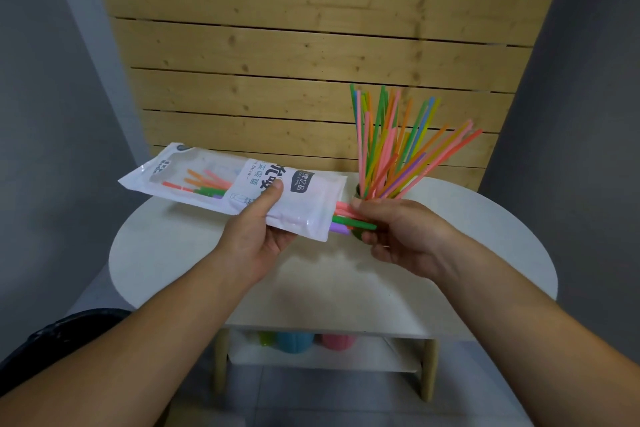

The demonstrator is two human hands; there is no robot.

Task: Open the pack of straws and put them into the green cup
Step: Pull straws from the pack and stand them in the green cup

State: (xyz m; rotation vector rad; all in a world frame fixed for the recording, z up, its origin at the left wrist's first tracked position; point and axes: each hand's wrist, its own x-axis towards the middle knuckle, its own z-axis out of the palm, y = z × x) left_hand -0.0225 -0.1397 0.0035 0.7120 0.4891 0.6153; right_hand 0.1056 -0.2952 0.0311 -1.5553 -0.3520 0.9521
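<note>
The left hand (258,236) holds the pack of straws (235,189) above the white table (173,253), thumb pressed on the printed front face and fingers curled beneath, so the pack is clamped between them. The pack lies nearly level, its sealed end toward 10 o'clock and its open end toward 3 o'clock. A few straws remain inside and show through the clear window near the sealed end. At the open end, several straw ends (349,218) in pink, green and purple stick out. The right hand (405,236) is at 3 o'clock from the pack, its fingertips (360,206) pinched on these protruding ends; the lower fingers are loosely curled below. The green cup (358,192) stands on the table directly behind the right hand, toward 12 o'clock from it, and is mostly hidden by the fingers. A fanned bundle of coloured straws (398,146) already stands in the cup, leaning toward 1 o'clock. A wooden slat panel (311,45) rises behind the table. On the lower shelf (311,357), green, blue and pink cups are visible but blurred.
</note>
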